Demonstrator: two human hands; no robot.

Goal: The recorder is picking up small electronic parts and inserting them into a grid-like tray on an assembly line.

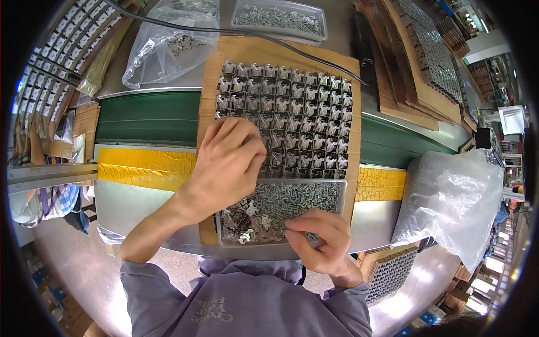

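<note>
Rows of small metal brackets [306, 123] stand close together on a cardboard sheet [209, 84] in front of me. My left hand [229, 160] is over the left side of these rows, its fingers curled down; whatever they hold is hidden. On the near end of the cardboard sits a clear plastic tray [343, 194]. Small screws [292, 196] fill much of it, and crumpled-looking small metal pieces [247, 222] lie in its left part. At the tray's near right side my right hand [323, 238] pinches thumb and forefinger together; anything between them is too small to make out.
Under the cardboard runs a green conveyor belt [149, 119], with yellow tape [146, 168] along its near side. A black cable [269, 42] crosses the far end. Another screw tray [323, 31], plastic bags [168, 48] [452, 202] and stacked cardboard sheets with metal parts [418, 73] surround the workplace.
</note>
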